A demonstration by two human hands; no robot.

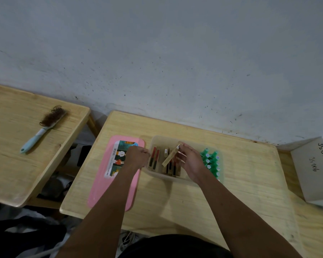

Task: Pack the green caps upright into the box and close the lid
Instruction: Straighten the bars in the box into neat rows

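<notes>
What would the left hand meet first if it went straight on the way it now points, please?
The clear box: the left hand points up and to the right and seems to grip the box's left wall. Just beyond that wall stand the slim cartons.

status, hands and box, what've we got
Left hand grips box rim; right hand pinches slim carton, tilted over the others. Green caps upright at box's right end. Pink lid off, left of box.

Left hand and right hand, both bare, on bare forearms in the lower frame; dark garment at bottom centre.
</notes>
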